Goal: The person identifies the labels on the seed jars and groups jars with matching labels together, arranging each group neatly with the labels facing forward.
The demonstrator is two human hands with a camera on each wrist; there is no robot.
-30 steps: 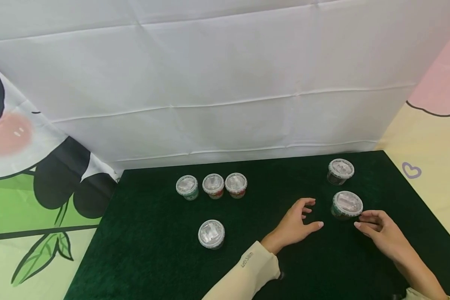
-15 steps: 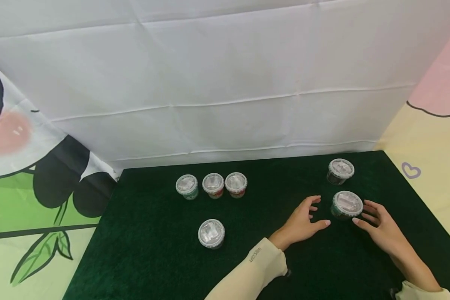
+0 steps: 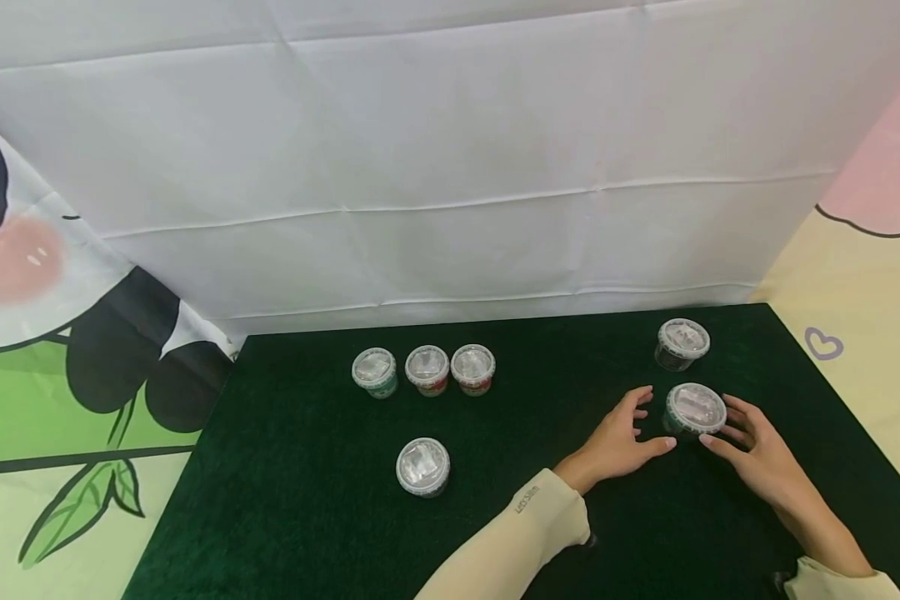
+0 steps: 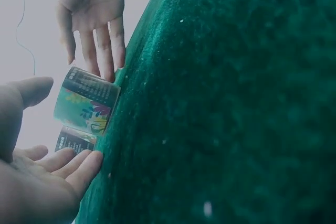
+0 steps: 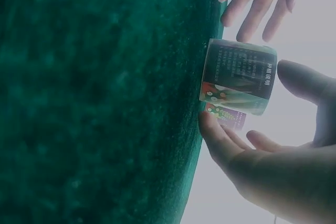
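The left hand's fingers (image 3: 637, 400) are extended, loosely bent and spread, holding nothing. The right hand's fingers (image 3: 737, 414) are slightly bent and spread, also gripping nothing; whether a fingertip makes contact cannot be told. Between them, the front cup (image 3: 695, 408) stands upright on the dark green table (image 3: 307, 533), with a pale see-through lid and a label carrying a printed floral pattern. With this cup as clock centre and 12 at the far table edge, the left hand (image 3: 618, 442) is at 8 o'clock, its thumb tip just beside the cup, and the right hand (image 3: 757, 458) is at 4 o'clock, close alongside. A cream sleeve (image 3: 517, 533) with lettering covers the left forearm. The rear cup (image 3: 682, 343) stands near the front cup, at 12 o'clock. Well apart, between 9 and 10 o'clock, three lidded cups stand in a row: a teal cup (image 3: 375, 373), a middle red cup (image 3: 427, 372) and a right-hand red cup (image 3: 473, 370). A single cup (image 3: 423, 467) stands between 8 and 9 o'clock. Past the far edge hangs a creased white cloth (image 3: 450, 167); a purple heart (image 3: 823, 342) is printed at 2 o'clock on the yellow side panel (image 3: 877, 375).
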